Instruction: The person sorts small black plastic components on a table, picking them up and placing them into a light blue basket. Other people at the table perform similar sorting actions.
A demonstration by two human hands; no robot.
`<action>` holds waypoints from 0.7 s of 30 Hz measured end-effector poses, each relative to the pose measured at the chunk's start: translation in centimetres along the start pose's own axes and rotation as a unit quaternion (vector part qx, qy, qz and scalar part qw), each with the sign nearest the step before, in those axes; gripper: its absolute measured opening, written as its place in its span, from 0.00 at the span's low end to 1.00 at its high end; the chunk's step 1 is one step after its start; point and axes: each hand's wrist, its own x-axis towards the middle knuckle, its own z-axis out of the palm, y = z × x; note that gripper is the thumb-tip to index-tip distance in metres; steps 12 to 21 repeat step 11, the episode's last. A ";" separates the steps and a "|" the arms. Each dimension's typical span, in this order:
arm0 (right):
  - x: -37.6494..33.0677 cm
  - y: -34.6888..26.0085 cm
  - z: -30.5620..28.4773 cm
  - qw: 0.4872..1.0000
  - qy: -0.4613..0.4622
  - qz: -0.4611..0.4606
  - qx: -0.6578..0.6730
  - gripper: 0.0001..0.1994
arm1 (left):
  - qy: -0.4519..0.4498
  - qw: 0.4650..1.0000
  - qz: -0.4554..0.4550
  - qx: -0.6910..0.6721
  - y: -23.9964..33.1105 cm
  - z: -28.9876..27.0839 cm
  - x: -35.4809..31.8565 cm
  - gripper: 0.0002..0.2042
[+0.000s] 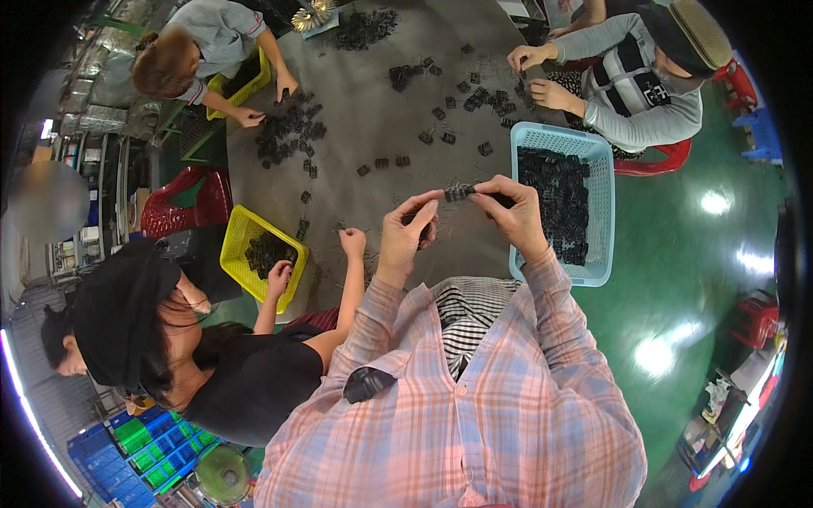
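Between my two hands, above the grey table [339,182], is a small black ribbed plastic part [459,193]. My left hand [408,230] pinches its left end with thumb and forefinger. The right end is gripped by the fingertips of my right hand [514,213]. Dark shapes also show under the fingers of both hands, too shadowed to make out. Just right of my right hand stands a light blue plastic basket [611,212], filled with many similar black parts [555,199].
Loose black parts [292,127] lie in heaps and singly over the table. A yellow basket [235,254] stands at the left beside a co-worker in black [254,381]. Other people work at the far left and far right. Red chairs [186,201] stand around.
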 end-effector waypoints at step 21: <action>-1.0 -1.3 0.5 0.981 0.004 -0.118 -0.153 0.06 | 0.000 0.997 0.044 0.071 -0.3 1.3 0.0 0.15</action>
